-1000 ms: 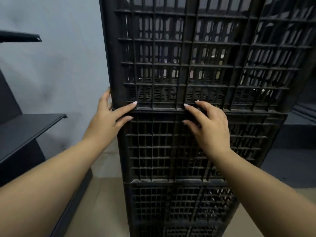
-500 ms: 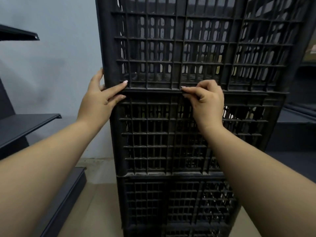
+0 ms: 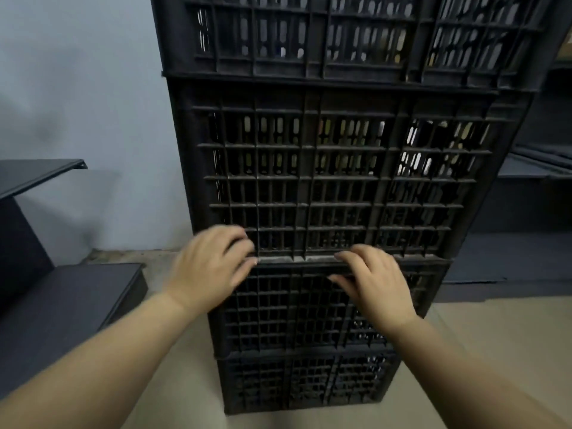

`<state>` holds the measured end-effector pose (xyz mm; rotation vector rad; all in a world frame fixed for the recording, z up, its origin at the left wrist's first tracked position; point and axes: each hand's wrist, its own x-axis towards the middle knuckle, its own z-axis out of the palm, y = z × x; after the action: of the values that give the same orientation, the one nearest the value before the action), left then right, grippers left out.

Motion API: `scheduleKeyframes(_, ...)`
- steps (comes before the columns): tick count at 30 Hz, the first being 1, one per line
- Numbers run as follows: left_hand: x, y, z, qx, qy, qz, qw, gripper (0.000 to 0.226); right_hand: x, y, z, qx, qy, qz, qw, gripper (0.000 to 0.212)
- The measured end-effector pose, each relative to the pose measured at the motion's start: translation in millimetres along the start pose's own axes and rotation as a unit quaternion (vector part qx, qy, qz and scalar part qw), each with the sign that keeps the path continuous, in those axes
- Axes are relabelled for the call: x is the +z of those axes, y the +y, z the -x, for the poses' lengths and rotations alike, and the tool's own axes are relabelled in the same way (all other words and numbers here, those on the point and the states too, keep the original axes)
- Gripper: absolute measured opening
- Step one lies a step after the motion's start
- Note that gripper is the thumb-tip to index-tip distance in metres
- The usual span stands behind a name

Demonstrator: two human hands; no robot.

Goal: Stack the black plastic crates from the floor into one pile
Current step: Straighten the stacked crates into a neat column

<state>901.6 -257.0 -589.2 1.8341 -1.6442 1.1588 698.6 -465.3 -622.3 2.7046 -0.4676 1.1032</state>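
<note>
A tall pile of black lattice plastic crates fills the middle of the view. Its top visible crate point(image 3: 340, 35) runs out of frame, over a large one point(image 3: 334, 181), a third point(image 3: 294, 314) and the bottom crate point(image 3: 303, 385) on the floor. My left hand point(image 3: 210, 267) and my right hand point(image 3: 374, 283) rest against the pile's front at the seam between the large crate and the third. Fingertips touch the rim there. Both hands are motion-blurred and hold nothing free.
A dark shelf point(image 3: 37, 174) and a low dark platform point(image 3: 62, 305) stand close on the left. A grey wall point(image 3: 93, 88) is behind them. More dark shelving point(image 3: 532, 174) sits at the right. Beige floor point(image 3: 495, 335) lies around the pile's base.
Both hands have dropped from the higher seam between crates to the seam one crate lower. The view has tilted down, showing the pile's base.
</note>
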Motion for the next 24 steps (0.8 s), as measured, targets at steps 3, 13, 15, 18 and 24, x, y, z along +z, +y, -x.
scheduleKeyframes(3, 33, 21, 36, 0.001, -0.099, 0.042, 0.994, 0.029, 23, -5, 22, 0.016, -0.019, -0.008, 1.000, 0.044)
scheduleKeyframes(13, 72, 5, 48, -0.062, -0.048, 0.039, 0.996, 0.030, 63, 12, 21, 0.076, 0.081, -0.035, 0.993, 0.034)
scheduleKeyframes(15, 76, 2, 45, -0.079, -0.022, 0.051, 0.995, 0.023, 65, 17, 16, 0.069, 0.112, -0.048, 0.990, 0.024)
scheduleKeyframes(18, 80, 6, 43, -0.116, 0.011, 0.050, 0.992, 0.016, 69, 18, 10, 0.076, 0.160, -0.043, 0.983, 0.012)
scheduleKeyframes(24, 80, 14, 43, -0.151, 0.030, 0.029, 0.988, 0.019, 76, 6, 12, 0.129, 0.196, -0.067, 0.970, 0.013)
